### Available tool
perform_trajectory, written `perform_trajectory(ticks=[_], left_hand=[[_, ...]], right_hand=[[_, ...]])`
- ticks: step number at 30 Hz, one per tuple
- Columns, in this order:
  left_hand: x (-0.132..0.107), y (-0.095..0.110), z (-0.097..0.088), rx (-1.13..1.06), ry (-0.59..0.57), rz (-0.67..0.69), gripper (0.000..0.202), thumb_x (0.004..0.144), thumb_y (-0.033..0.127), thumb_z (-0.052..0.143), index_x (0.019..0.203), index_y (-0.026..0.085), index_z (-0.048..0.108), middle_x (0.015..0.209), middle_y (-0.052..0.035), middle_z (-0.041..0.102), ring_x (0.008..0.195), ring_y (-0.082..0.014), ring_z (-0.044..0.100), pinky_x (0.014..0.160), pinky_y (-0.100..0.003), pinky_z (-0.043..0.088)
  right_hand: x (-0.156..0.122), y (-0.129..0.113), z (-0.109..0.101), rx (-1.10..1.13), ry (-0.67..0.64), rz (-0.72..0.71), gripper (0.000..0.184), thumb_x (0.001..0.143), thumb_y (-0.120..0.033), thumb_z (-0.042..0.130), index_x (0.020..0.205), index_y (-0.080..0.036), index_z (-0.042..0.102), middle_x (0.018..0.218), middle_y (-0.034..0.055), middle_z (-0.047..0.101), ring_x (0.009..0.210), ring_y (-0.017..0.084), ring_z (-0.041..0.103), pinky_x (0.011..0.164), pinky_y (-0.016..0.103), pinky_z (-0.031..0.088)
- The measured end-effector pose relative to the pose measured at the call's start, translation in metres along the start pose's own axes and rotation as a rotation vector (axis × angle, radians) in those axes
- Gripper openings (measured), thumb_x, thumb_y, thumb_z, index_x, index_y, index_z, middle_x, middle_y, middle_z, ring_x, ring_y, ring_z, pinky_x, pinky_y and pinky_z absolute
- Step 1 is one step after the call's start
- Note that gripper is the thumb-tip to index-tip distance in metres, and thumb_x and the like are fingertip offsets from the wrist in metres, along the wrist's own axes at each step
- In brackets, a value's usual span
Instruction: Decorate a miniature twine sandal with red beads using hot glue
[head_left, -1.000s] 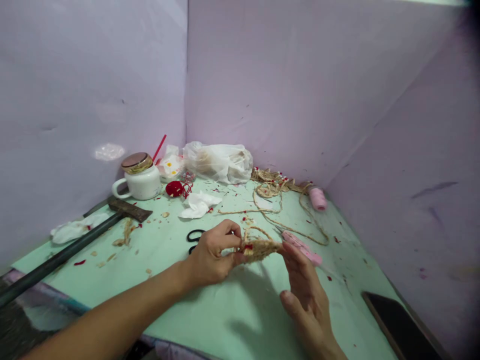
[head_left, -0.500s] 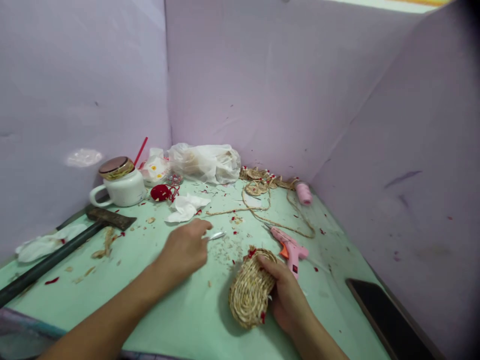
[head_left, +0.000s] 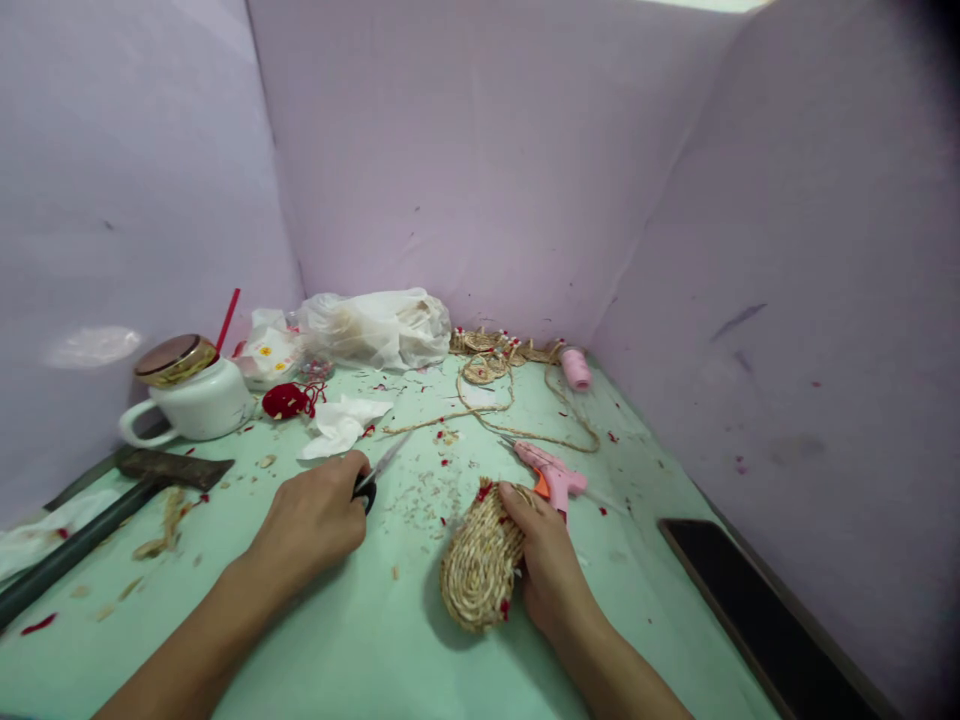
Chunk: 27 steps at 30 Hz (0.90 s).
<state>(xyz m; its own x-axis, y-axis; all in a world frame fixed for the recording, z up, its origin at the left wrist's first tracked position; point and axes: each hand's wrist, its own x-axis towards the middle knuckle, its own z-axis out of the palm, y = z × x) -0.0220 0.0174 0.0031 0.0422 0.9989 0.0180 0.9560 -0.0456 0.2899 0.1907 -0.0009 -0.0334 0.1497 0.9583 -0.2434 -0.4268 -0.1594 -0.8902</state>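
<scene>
My left hand (head_left: 319, 510) is closed around the black handles of a pair of scissors (head_left: 386, 458), whose blades point away and to the right, just above the table. My right hand (head_left: 544, 555) grips an oval coil of woven straw rope (head_left: 480, 565) by its right edge, thumb on top. Bits of red show at the coil's top and bottom ends. Just beyond the right hand lies a pink glue gun (head_left: 551, 470) with an orange trigger, its nozzle pointing left.
On the left are an axe-headed hammer (head_left: 176, 467), a lidded white mug (head_left: 206, 400), red yarn (head_left: 285, 400) and a tissue (head_left: 345, 425). A plastic bag (head_left: 382, 330), straw rope (head_left: 525, 432) and a pink thread spool (head_left: 576, 369) lie at the back. A phone (head_left: 750, 600) is at right.
My left hand has drawn back toward me, and the scissors now show in its grip. My right hand still holds the straw coil. The view has turned slightly right.
</scene>
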Motion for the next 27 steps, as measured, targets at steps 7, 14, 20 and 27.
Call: perform_trajectory(ticks=[7, 14, 20, 27], left_hand=[[-0.002, 0.0, -0.007, -1.225, -0.166, -0.154, 0.031, 0.057, 0.028, 0.07, 0.077, 0.018, 0.048, 0.071, -0.0024, 0.062, 0.057, -0.0133, 0.056, 0.052, -0.022, 0.039], [-0.007, 0.011, -0.002, -1.582, -0.507, -0.228, 0.045, 0.07, 0.04, 0.057, 0.103, 0.01, 0.055, 0.073, -0.0119, 0.065, 0.056, -0.015, 0.054, 0.055, -0.026, 0.04], [-0.02, 0.029, 0.009, -0.746, -0.217, 0.165, 0.034, 0.067, 0.037, 0.057, 0.094, 0.016, 0.056, 0.061, -0.0004, 0.055, 0.057, -0.0153, 0.049, 0.056, -0.027, 0.038], [-0.039, 0.055, 0.016, -0.029, -0.023, 0.387, 0.045, 0.064, 0.023, 0.05, 0.109, 0.02, 0.055, 0.1, -0.0099, 0.059, 0.091, -0.0263, 0.052, 0.083, -0.041, 0.036]], right_hand=[[0.002, -0.004, 0.002, 0.111, -0.015, 0.032, 0.022, 0.066, -0.037, 0.066, 0.064, -0.018, 0.055, 0.059, -0.0006, 0.058, 0.057, 0.015, 0.054, 0.054, 0.027, 0.042], [0.003, -0.004, 0.001, 0.177, 0.001, 0.04, 0.02, 0.065, -0.034, 0.065, 0.062, -0.018, 0.055, 0.057, -0.0014, 0.057, 0.055, 0.015, 0.054, 0.053, 0.027, 0.042], [0.001, -0.005, 0.002, 0.249, -0.023, 0.035, 0.025, 0.068, -0.043, 0.063, 0.063, -0.019, 0.054, 0.056, -0.0011, 0.058, 0.055, 0.016, 0.055, 0.053, 0.028, 0.041], [-0.003, -0.001, 0.007, 0.172, -0.013, -0.089, 0.027, 0.072, -0.048, 0.059, 0.066, -0.022, 0.052, 0.062, -0.0015, 0.06, 0.058, 0.017, 0.055, 0.053, 0.027, 0.04]])
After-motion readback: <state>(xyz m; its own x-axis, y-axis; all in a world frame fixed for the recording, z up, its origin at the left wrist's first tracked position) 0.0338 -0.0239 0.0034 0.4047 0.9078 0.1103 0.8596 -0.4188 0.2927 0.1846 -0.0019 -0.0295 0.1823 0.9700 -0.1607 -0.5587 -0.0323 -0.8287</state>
